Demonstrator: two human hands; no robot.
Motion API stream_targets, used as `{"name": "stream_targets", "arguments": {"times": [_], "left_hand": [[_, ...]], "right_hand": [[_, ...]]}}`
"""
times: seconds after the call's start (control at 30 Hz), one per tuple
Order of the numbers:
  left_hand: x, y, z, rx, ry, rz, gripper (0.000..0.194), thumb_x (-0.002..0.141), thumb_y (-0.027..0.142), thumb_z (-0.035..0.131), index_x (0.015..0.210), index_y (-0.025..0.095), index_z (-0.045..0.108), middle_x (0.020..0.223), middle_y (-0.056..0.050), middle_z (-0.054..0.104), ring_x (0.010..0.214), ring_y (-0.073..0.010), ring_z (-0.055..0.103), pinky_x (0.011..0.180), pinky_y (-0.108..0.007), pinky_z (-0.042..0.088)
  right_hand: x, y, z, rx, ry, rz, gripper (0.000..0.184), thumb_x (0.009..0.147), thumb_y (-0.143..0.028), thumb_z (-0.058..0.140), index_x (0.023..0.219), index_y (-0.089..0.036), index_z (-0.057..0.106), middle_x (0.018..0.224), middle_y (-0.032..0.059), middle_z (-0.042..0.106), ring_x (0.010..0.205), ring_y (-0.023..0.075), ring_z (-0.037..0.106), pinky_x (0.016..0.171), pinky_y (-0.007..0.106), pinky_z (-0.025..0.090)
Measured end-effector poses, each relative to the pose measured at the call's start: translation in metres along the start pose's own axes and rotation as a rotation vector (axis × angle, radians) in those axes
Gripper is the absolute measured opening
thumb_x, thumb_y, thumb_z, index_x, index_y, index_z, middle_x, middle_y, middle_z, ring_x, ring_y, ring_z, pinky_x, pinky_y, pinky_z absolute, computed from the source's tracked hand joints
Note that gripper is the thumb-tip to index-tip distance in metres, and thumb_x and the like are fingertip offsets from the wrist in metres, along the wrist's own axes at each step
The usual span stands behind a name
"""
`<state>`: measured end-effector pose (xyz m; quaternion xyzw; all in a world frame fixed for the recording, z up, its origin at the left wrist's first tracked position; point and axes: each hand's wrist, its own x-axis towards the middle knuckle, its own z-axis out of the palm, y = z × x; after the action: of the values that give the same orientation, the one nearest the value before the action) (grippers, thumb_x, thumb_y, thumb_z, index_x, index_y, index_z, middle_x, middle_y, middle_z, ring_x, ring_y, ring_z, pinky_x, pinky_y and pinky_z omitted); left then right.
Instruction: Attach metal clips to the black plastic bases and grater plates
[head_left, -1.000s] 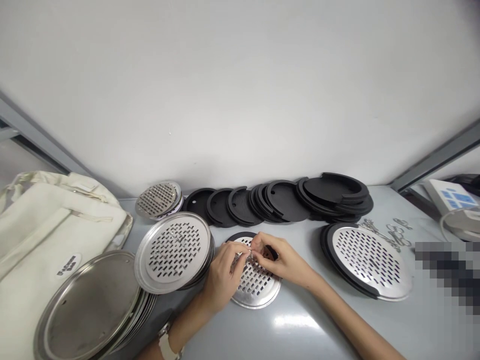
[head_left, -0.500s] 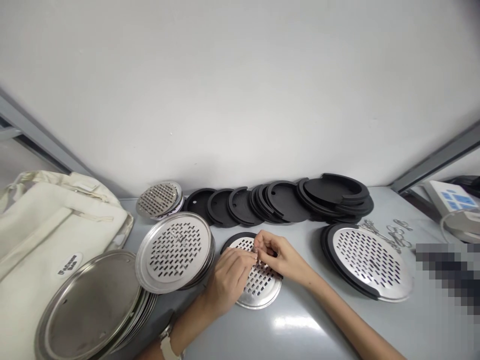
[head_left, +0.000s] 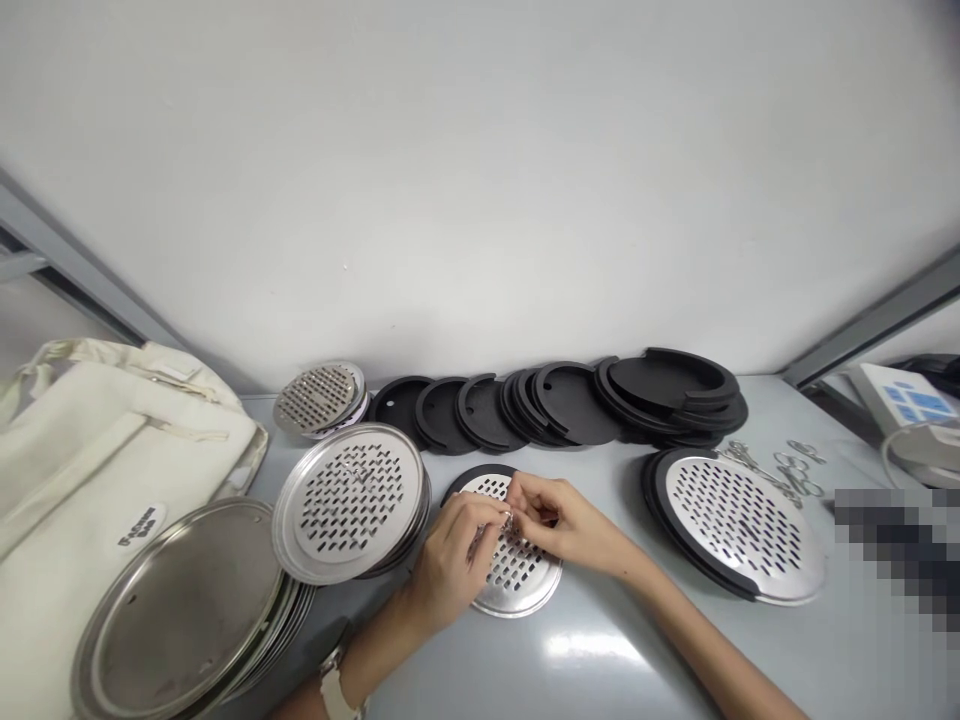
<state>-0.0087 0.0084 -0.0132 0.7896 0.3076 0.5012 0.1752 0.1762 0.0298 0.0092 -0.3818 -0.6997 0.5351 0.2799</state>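
Both hands meet over a round perforated metal disc with a black rim piece along its far edge. My left hand is closed, its thumb and forefinger pinching a small shiny metal wire piece. From the right, my right hand pinches at the same piece, fingers curled. The fingertips hide most of it, so its exact shape cannot be told. To the left, another perforated metal disc tops a stack. Looped metal wire clips lie loose at the right.
Black round trays with cut-away rims line the wall. Perforated discs in black holders are stacked at right. Solid metal plates are piled at left beside a cream bag. Smaller perforated discs stand behind; a white device is far right.
My fingers have shifted slightly on the small metal wire piece, which now sits a little lower and shows more between the fingertips. The stacks have not moved.
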Motion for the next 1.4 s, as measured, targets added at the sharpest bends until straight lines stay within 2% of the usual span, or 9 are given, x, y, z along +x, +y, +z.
{"name": "stream_targets", "arguments": {"times": [0.27, 0.43, 0.53, 0.7, 0.93, 1.07, 1.2, 1.33, 1.4], "left_hand": [[0.001, 0.001, -0.001, 0.002, 0.006, -0.038, 0.019, 0.086, 0.001, 0.05, 0.097, 0.017, 0.051, 0.094, -0.006, 0.061, 0.094, -0.0152, 0.06, 0.083, -0.029, 0.052], [0.003, 0.003, -0.002, 0.024, -0.015, -0.012, 0.018, 0.085, 0.002, 0.051, 0.096, 0.017, 0.052, 0.09, -0.006, 0.062, 0.091, -0.016, 0.061, 0.081, -0.03, 0.054], [0.004, 0.005, -0.002, 0.048, -0.018, 0.018, 0.018, 0.085, 0.002, 0.051, 0.095, 0.017, 0.053, 0.088, -0.006, 0.062, 0.089, -0.0161, 0.062, 0.079, -0.03, 0.055], [0.003, 0.003, 0.0, 0.099, -0.021, 0.057, 0.018, 0.083, 0.001, 0.052, 0.092, 0.017, 0.054, 0.086, -0.005, 0.063, 0.088, -0.0164, 0.063, 0.079, -0.03, 0.055], [0.0, 0.002, 0.002, 0.127, -0.039, 0.105, 0.022, 0.081, -0.003, 0.052, 0.09, 0.017, 0.053, 0.087, -0.004, 0.064, 0.09, -0.0152, 0.062, 0.083, -0.03, 0.053], [-0.002, 0.002, 0.002, 0.082, -0.044, 0.032, 0.02, 0.082, -0.001, 0.052, 0.09, 0.017, 0.052, 0.088, -0.005, 0.061, 0.09, -0.0149, 0.061, 0.081, -0.029, 0.053], [-0.004, 0.002, 0.003, 0.062, -0.033, -0.011, 0.017, 0.084, 0.003, 0.05, 0.092, 0.018, 0.05, 0.088, -0.005, 0.06, 0.089, -0.0157, 0.061, 0.08, -0.03, 0.053], [-0.002, 0.002, 0.003, 0.042, -0.013, -0.029, 0.016, 0.085, 0.004, 0.048, 0.095, 0.017, 0.05, 0.089, -0.005, 0.059, 0.089, -0.0155, 0.06, 0.08, -0.029, 0.053], [0.0, 0.002, 0.003, 0.022, 0.011, -0.055, 0.016, 0.086, 0.005, 0.048, 0.096, 0.017, 0.05, 0.089, -0.005, 0.058, 0.09, -0.015, 0.06, 0.08, -0.028, 0.052]], "right_hand": [[0.0, -0.002, 0.001, -0.068, -0.01, -0.022, 0.024, 0.088, -0.022, 0.046, 0.066, -0.019, 0.037, 0.061, -0.0059, 0.034, 0.057, 0.0083, 0.03, 0.051, 0.02, 0.025], [0.0, -0.003, 0.002, -0.053, 0.022, 0.029, 0.027, 0.088, -0.02, 0.043, 0.061, -0.018, 0.041, 0.058, -0.0044, 0.042, 0.055, 0.0088, 0.039, 0.052, 0.021, 0.03], [0.0, -0.004, 0.002, -0.023, 0.055, 0.076, 0.026, 0.086, -0.019, 0.044, 0.061, -0.018, 0.045, 0.054, -0.004, 0.046, 0.052, 0.009, 0.043, 0.051, 0.02, 0.033], [0.0, 0.001, 0.002, 0.073, 0.077, 0.152, 0.024, 0.085, -0.023, 0.046, 0.063, -0.017, 0.053, 0.047, -0.0047, 0.048, 0.043, 0.0083, 0.043, 0.045, 0.019, 0.033], [0.001, 0.006, 0.002, 0.203, 0.033, 0.206, 0.033, 0.088, -0.033, 0.044, 0.061, -0.016, 0.051, 0.041, -0.005, 0.047, 0.035, 0.0063, 0.038, 0.04, 0.018, 0.029], [0.0, 0.002, 0.001, 0.082, 0.04, 0.181, 0.028, 0.088, -0.029, 0.045, 0.062, -0.017, 0.048, 0.045, -0.0052, 0.046, 0.04, 0.007, 0.041, 0.042, 0.018, 0.032], [-0.001, -0.003, 0.0, -0.113, 0.058, 0.071, 0.029, 0.086, -0.028, 0.049, 0.06, -0.018, 0.041, 0.051, -0.0061, 0.04, 0.048, 0.0067, 0.035, 0.045, 0.019, 0.027], [-0.002, -0.009, 0.0, -0.116, 0.038, 0.001, 0.007, 0.086, -0.026, 0.052, 0.084, -0.02, 0.049, 0.058, -0.0074, 0.043, 0.052, 0.008, 0.035, 0.049, 0.019, 0.03], [-0.002, -0.011, 0.0, -0.105, 0.021, -0.031, 0.009, 0.087, -0.027, 0.051, 0.092, -0.02, 0.051, 0.06, -0.007, 0.044, 0.053, 0.0085, 0.037, 0.05, 0.019, 0.031]]}}
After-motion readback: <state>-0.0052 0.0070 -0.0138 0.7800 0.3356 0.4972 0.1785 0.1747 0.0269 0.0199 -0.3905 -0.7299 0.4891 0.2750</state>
